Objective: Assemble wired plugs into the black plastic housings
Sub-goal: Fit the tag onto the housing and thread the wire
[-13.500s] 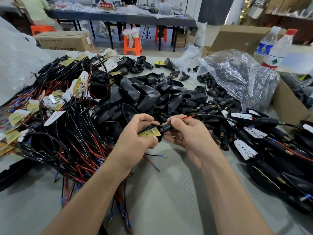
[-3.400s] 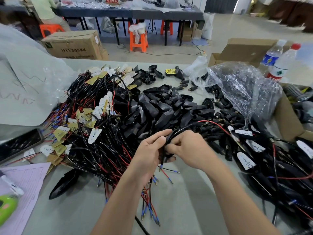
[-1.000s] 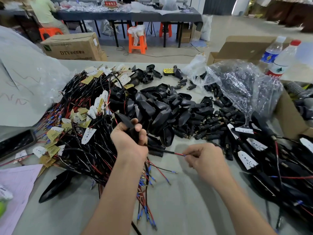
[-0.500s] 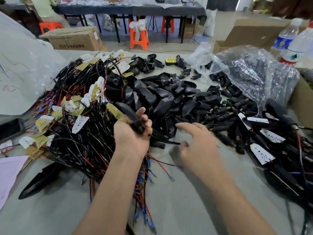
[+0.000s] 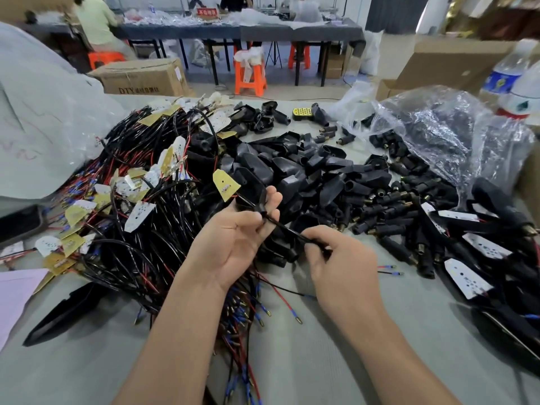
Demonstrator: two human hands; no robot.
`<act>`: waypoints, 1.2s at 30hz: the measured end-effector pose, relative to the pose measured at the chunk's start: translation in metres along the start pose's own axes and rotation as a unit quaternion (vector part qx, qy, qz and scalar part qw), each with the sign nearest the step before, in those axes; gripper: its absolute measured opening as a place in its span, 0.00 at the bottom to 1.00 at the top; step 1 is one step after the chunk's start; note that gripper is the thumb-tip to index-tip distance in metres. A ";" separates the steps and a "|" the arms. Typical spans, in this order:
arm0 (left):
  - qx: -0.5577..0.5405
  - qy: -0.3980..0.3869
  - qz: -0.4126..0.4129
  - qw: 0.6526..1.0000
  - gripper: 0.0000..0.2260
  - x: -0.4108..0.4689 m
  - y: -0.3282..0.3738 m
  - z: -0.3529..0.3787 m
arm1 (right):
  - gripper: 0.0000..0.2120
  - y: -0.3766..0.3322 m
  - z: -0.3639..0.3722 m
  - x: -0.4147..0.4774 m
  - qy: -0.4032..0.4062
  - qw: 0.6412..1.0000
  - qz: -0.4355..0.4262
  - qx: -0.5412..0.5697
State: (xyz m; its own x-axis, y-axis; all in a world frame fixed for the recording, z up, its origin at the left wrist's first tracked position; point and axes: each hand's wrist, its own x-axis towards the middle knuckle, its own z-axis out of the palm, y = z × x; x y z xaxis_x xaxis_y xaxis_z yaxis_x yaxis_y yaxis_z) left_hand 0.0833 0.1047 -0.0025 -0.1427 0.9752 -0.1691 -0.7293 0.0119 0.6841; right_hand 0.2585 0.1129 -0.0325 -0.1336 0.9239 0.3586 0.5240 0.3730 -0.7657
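— Where is the piece being worked on?
— Above the near middle of the desk (image 5: 321,361). The left hand (image 5: 233,244) has its fingers wrapped round a black housing (image 5: 252,185), and a yellow plate (image 5: 225,182) sticks out at the housing's far left end.
— And the other hand?
— The right hand (image 5: 342,267) sits just right of the left one. Its fingers pinch a black cable (image 5: 287,230) that runs straight from the housing down to them.
— Is the cable seated inside the housing?
— Hard to tell. The left fingers cover the joint, so it may only pass under the thumb.
— What lies around?
— A heap of loose housings (image 5: 306,168) lies just beyond the hands, with small brass-tipped plugs (image 5: 380,200) to its right. A tangle of wires (image 5: 140,229), red and black with yellow and white plates, fills the left. Housings with white plates (image 5: 482,252) lie on the right, and a clear plastic bag (image 5: 438,127) sits far right with two bottles (image 5: 523,92) behind it
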 end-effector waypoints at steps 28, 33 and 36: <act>-0.040 0.003 0.070 0.997 0.31 -0.005 0.010 -0.008 | 0.10 0.010 -0.005 -0.001 0.043 0.992 0.114 -0.025; 0.000 0.004 0.061 0.998 0.19 -0.004 0.011 -0.008 | 0.10 0.006 -0.008 -0.003 0.007 0.989 0.128 -0.075; 0.034 0.016 0.060 0.997 0.13 -0.003 0.011 -0.008 | 0.10 0.003 -0.010 -0.003 -0.014 0.988 0.116 -0.100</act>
State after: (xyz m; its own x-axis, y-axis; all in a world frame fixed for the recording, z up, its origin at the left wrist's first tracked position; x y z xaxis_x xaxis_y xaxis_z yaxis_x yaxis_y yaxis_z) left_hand 0.0706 0.0997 -0.0004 -0.2489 0.9629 -0.1044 -0.6583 -0.0892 0.7474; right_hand 0.2687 0.1109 -0.0307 -0.0112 0.9857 0.1683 0.6984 0.1282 -0.7042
